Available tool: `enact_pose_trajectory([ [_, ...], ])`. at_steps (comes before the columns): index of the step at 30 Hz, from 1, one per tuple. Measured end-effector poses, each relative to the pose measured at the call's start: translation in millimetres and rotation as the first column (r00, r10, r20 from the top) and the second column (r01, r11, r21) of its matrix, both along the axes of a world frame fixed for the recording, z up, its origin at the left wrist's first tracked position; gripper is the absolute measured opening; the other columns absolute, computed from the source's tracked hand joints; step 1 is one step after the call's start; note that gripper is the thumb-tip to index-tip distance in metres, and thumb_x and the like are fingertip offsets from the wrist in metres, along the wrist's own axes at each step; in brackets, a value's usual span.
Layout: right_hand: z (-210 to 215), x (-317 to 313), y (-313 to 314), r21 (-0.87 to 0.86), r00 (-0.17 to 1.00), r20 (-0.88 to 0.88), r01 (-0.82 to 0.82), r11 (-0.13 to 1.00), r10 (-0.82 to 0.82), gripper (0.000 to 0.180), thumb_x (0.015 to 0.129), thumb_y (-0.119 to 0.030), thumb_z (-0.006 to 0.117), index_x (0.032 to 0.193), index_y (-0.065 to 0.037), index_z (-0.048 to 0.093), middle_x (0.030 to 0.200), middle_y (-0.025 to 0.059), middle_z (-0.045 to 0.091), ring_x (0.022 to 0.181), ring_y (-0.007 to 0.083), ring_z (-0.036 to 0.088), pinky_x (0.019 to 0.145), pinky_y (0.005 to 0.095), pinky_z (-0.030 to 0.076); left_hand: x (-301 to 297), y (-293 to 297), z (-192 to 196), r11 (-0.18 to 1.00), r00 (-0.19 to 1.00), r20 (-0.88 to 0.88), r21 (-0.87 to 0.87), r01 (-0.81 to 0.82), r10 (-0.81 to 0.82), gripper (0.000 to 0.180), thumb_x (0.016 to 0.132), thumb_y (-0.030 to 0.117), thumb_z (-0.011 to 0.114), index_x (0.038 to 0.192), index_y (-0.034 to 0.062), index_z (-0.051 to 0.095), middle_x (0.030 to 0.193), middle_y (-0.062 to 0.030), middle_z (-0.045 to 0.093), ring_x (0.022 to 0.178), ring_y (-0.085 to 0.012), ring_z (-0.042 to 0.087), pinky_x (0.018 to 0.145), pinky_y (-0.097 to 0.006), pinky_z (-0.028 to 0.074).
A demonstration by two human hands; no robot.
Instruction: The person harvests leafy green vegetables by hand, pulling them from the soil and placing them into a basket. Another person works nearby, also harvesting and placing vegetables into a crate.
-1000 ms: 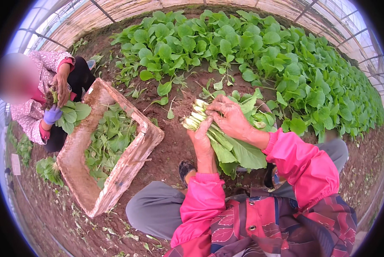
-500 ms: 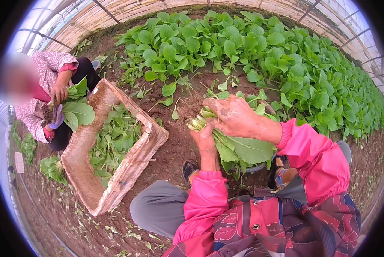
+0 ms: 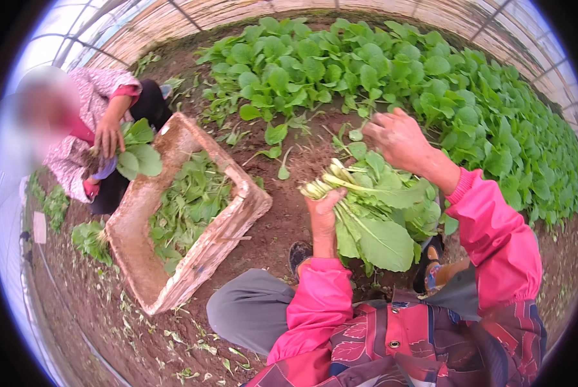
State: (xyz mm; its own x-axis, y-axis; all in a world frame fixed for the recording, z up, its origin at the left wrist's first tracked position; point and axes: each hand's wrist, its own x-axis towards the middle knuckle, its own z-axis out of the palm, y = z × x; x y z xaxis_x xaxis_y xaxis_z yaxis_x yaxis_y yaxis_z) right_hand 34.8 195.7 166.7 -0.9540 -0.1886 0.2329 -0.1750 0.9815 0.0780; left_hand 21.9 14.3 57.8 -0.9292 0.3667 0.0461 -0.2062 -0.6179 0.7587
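Note:
My left hand (image 3: 324,216) is closed around the pale stem ends of a bunch of leafy greens (image 3: 382,242). The stems point up and left, while the broad green leaves fan out toward the lower right. Beyond the bunch, my right hand (image 3: 405,143) is raised apart from it, close to the edge of the growing greens (image 3: 456,116). Its fingers are loosely bent and spread, and nothing shows in them. Soil marks the back of this hand.
At left stands a dirty whitish foam box (image 3: 221,235) with cut leaves (image 3: 189,200) inside. Past it, a co-worker (image 3: 92,122) in a patterned top holds greens (image 3: 140,151). A small bunch (image 3: 92,242) lies beside the box. Scattered leaves dot the brown soil (image 3: 269,222).
My right hand has left the stem ends and moved up and right toward the growing plants. The left hand keeps its hold, and the bunch's leaves show more fully.

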Motion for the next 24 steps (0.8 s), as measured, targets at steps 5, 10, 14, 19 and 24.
enact_pose_trajectory([
  [5, 4.2, 34.0, -4.7, -0.426, 0.944, 0.286, -0.03, 0.904, 0.166, 0.052, 0.087, -0.034, 0.045, 0.131, -0.007, 0.034, 0.124, 0.0184, 0.043, 0.109, 0.033, 0.045, 0.087, 0.0452, 0.033, -3.0, -12.0, 22.9, 0.999, 1.0, 0.0, 0.018, -0.031, 0.031, 0.037, 0.063, 0.001, 0.058, 0.1, -0.002, 0.057, 0.09, -0.0066, 0.061, 0.081, -0.0166, 0.059, 0.076, -0.028, 0.046],
  [10, -6.3, 40.9, -48.2, -0.372, 0.899, 0.407, -0.001, 0.928, 0.164, 0.066, 0.088, -0.041, 0.042, 0.132, 0.005, 0.023, 0.123, 0.0247, 0.042, 0.112, 0.0356, 0.043, 0.088, 0.0461, 0.031, -4.8, -21.3, 17.2, 0.999, 0.998, -0.031, -0.01, -0.05, 0.05, 0.037, 0.064, -0.001, 0.058, 0.101, -0.0016, 0.057, 0.092, -0.0064, 0.061, 0.083, -0.0154, 0.059, 0.076, -0.028, 0.046],
  [14, -9.2, 41.5, -47.7, -0.311, 0.933, 0.318, -0.064, 0.948, 0.167, 0.068, 0.087, -0.04, 0.044, 0.13, 0.008, 0.024, 0.118, 0.0255, 0.045, 0.109, 0.0355, 0.045, 0.088, 0.0461, 0.031, -13.2, -19.5, 16.8, 0.998, 0.998, -0.017, -0.017, -0.063, 0.062, 0.042, 0.064, 0.001, 0.062, 0.105, -0.0004, 0.054, 0.095, -0.0059, 0.06, 0.083, -0.0153, 0.058, 0.077, -0.028, 0.047],
  [19, -2.7, 32.9, 49.9, -0.65, 0.976, 0.219, 0.141, 0.747, 0.007, 0.054, 0.09, -0.04, 0.042, 0.125, 0.0, 0.041, 0.12, 0.0177, 0.05, 0.107, 0.0292, 0.051, 0.091, 0.0362, 0.038, -31.6, -37.2, -5.3, 0.999, 0.987, -0.159, -0.018, -0.031, 0.028, 0.043, 0.067, 0.014, 0.052, 0.104, -0.0078, 0.049, 0.09, -0.0161, 0.057, 0.087, -0.0252, 0.055, 0.083, -0.035, 0.042],
  [24, -71.9, 86.3, 187.2, -0.332, 0.847, 0.293, 0.525, 0.784, -0.443, 0.036, 0.086, -0.027, 0.053, 0.109, 0.0, 0.056, 0.089, 0.0084, 0.063, 0.078, 0.0129, 0.058, 0.071, 0.0297, 0.046, -31.0, -36.2, 18.3, 0.981, 0.982, -0.064, 0.089, -0.172, 0.178, 0.048, 0.069, 0.014, 0.05, 0.111, -0.0081, 0.044, 0.101, -0.0178, 0.051, 0.093, -0.0264, 0.05, 0.088, -0.038, 0.038],
])
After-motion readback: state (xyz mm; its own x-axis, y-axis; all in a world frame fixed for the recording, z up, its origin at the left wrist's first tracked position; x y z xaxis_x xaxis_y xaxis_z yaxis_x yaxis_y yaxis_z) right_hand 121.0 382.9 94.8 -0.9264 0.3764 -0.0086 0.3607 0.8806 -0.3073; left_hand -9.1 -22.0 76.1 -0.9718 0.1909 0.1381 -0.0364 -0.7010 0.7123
